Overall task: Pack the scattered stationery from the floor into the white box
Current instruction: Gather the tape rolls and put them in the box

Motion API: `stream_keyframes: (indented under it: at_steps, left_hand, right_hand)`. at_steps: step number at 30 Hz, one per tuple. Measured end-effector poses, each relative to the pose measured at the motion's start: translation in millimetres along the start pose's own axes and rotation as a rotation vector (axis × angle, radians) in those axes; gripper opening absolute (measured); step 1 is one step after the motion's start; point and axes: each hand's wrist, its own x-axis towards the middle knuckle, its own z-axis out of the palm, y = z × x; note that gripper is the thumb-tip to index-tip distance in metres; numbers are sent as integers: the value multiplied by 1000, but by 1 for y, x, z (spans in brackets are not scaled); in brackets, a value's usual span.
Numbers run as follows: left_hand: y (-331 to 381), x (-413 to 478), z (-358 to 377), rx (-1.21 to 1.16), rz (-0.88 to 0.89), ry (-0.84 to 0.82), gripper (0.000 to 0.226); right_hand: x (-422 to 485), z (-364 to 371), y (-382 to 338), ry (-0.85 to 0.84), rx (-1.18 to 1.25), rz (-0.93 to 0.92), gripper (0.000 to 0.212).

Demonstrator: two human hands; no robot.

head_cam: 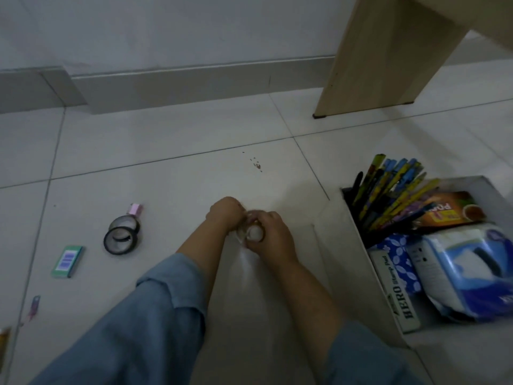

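Blue sleeves [155, 323] framed both hands; left hand [226, 211] and right hand [270, 236] together clasped clear tape rolls [254, 232] off the floor, probably gathered for the white box [341, 245] beside them. Black tape rolls [121, 236] remained scattered.

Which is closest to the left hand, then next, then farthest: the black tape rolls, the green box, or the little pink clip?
From the left hand:
1. Black tape rolls, just left.
2. Green box, farther left and nearer the person.
3. Pink clip, far left, lowest in view.
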Motion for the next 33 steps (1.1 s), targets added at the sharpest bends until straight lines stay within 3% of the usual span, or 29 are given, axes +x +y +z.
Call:
stream_keyframes:
  at_steps: [6,10,15,18,21,24,26,29,33]
  left_hand:
    - [5,-35,-4,-26,72,-12,27]
    - [0,-60,-3,-238,41,25,25]
    - [-3,-96,0,-498,-38,77,22]
    - [-8,-107,5,-587,-76,133,21]
    - [-22,-116,6,-592,-99,268,21]
    - [-44,-119,4,-589,-175,367,22]
    - [-60,-119,1,-579,-203,430,22]
    - [-79,-117,0,-606,-217,526,22]
    - [-95,-113,1,-722,-248,603,21]
  right_hand:
    - [-31,-6,3,43,238,-4,27]
    - [-46,-9,-3,94,370,80,7]
    - [-61,-32,-21,147,342,64,11]
    - [-65,-51,-23,240,452,107,10]
    - [-66,-62,-15,299,590,258,17]
    - [-61,-55,-9,174,772,529,32]
    - [-59,-43,-4,87,702,596,43]
    - [-60,-31,-2,128,529,562,43]
    - [-49,-27,-7,207,484,334,31]
